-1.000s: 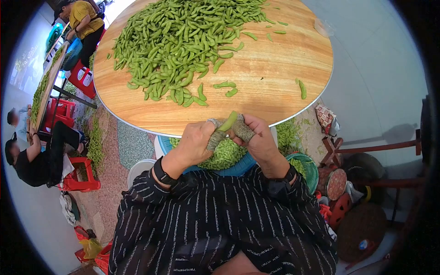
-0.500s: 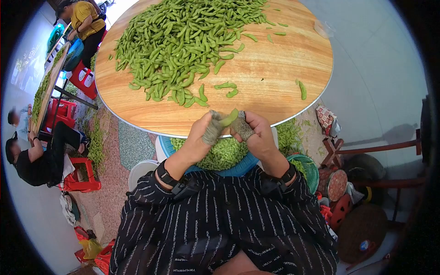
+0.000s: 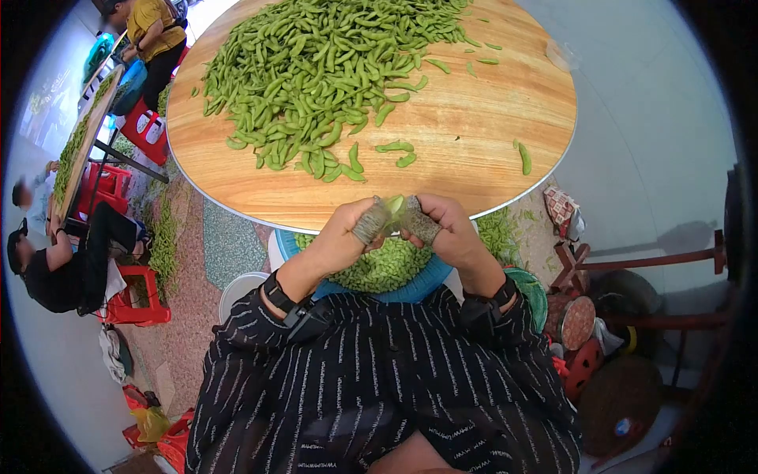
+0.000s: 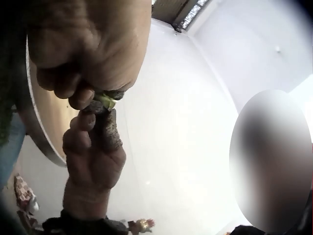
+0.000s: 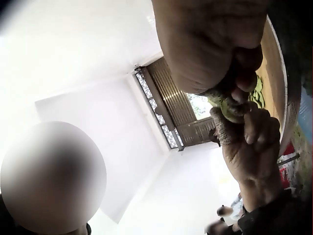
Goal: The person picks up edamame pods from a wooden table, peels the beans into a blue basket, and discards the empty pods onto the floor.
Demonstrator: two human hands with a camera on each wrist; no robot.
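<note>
Over the table's near edge, both hands pinch one green bean pod between them, its pale green end showing above the thumbs. My left hand grips it from the left, the thumb wrapped in grey-green wrapping. From the other side my right hand, with a similarly wrapped thumb, holds it too. The left wrist view has the pod squeezed between the fingers of both hands. Below them, a blue basin holds many shelled green beans.
A large pile of pods covers the left and back of the round wooden table. Stray pods lie apart on it. A white bucket and a green basket flank the lap. Other people sit and stand at a table at left.
The pod, earlier sticking up clearly and slanting right, now shows shorter and blurred between the thumbs. Both hands stay close together. The whole head view has shifted slightly.
</note>
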